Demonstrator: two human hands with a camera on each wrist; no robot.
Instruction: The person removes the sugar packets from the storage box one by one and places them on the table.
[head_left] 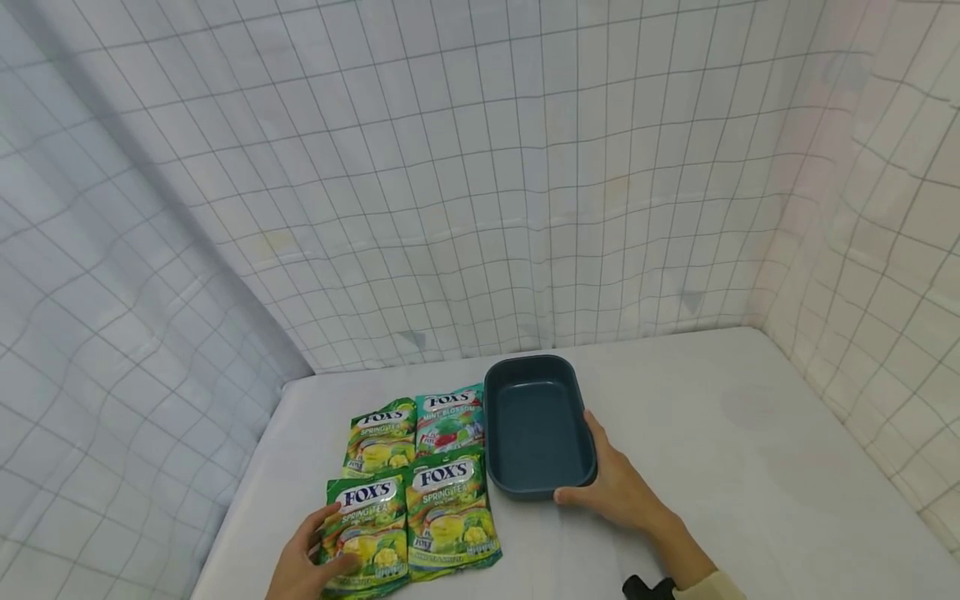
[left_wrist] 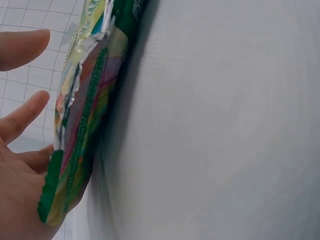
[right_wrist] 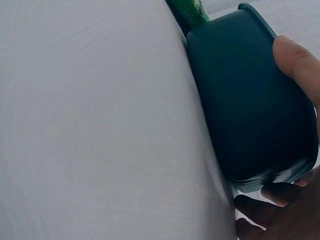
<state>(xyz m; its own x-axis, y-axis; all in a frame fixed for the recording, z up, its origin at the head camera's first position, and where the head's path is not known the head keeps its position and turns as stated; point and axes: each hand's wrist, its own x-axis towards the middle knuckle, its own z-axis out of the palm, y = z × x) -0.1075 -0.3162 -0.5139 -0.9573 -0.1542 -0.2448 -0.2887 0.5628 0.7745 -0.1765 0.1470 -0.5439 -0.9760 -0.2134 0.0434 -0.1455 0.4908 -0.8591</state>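
Observation:
My left hand (head_left: 303, 558) lies at the left edge of the front-left green Spring Tea candy bag (head_left: 367, 533), its fingers spread and relaxed. The left wrist view shows that candy bag (left_wrist: 82, 125) edge-on beside the thumb and fingers. Around the near right corner of a dark teal rectangular container (head_left: 540, 433), my right hand (head_left: 618, 487) holds with the thumb on the near side and fingers along the right side. In the right wrist view the container's outer wall (right_wrist: 245, 95) fills the space beside that hand. Nothing lies in the container.
Beside the held-at bag lies another Spring Tea bag (head_left: 453, 517). Behind them are a third Spring Tea bag (head_left: 381, 437) and a turquoise Mint Blossom bag (head_left: 450, 421), close against the container's left side. A white table (head_left: 750, 450) meets gridded white cloth walls (head_left: 570, 208).

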